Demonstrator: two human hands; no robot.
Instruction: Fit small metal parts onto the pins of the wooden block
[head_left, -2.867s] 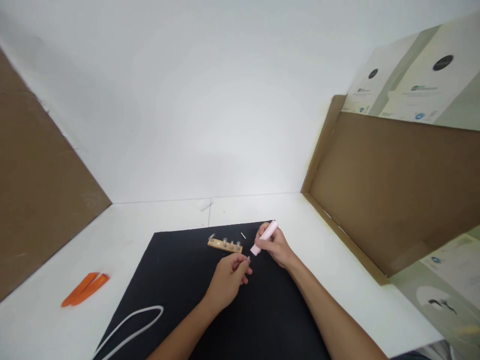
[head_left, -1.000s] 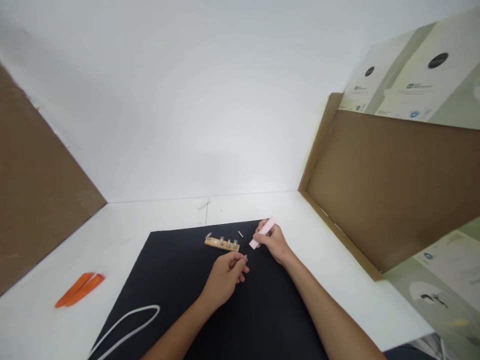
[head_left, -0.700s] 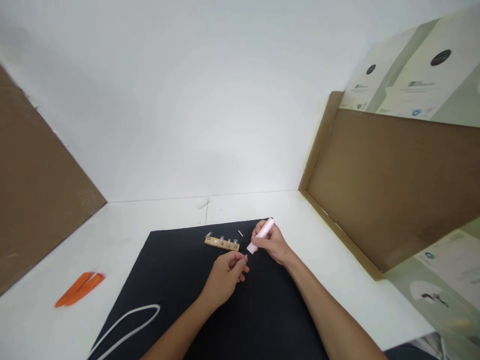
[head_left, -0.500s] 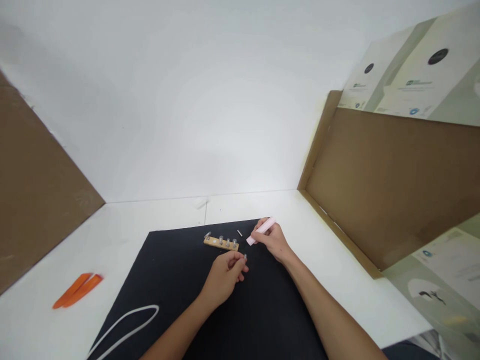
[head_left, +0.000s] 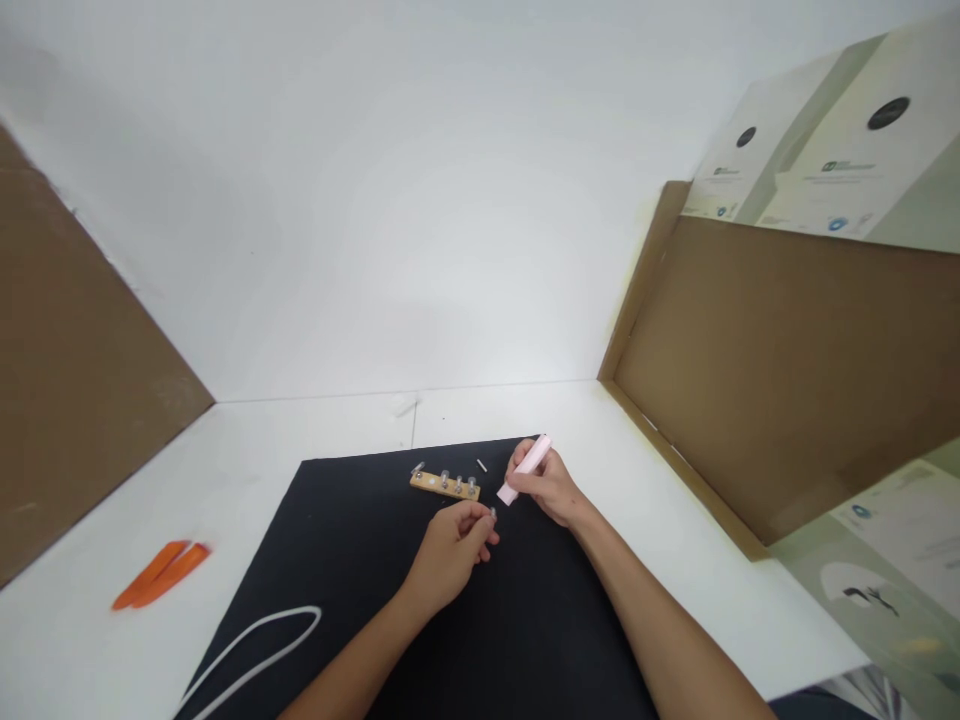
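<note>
My left hand (head_left: pixel 457 545) pinches a small clear, shiny piece (head_left: pixel 493 513) between thumb and forefinger, above the black mat. My right hand (head_left: pixel 546 485) is closed on a pale pink stick-like tool (head_left: pixel 527 468), its lower end tilted down toward that piece, a small gap apart. Just beyond my left hand lies a narrow wooden strip (head_left: pixel 427 482) on the mat, with several small clear and metal pieces standing along it. A short white stick (head_left: pixel 481 465) rests on the mat between the strip and my right hand.
The black mat (head_left: pixel 322 530) covers the middle of the white table (head_left: pixel 247 450). A white cable loop (head_left: pixel 277 615) lies at its front left, and two orange pieces (head_left: pixel 161 575) lie farther left. Brown boards (head_left: pixel 787 370) stand at both sides.
The pink tool's lower end has come down slightly and nearer the small piece in my left hand. My left hand keeps its pinch. The whole view has shifted slightly.
</note>
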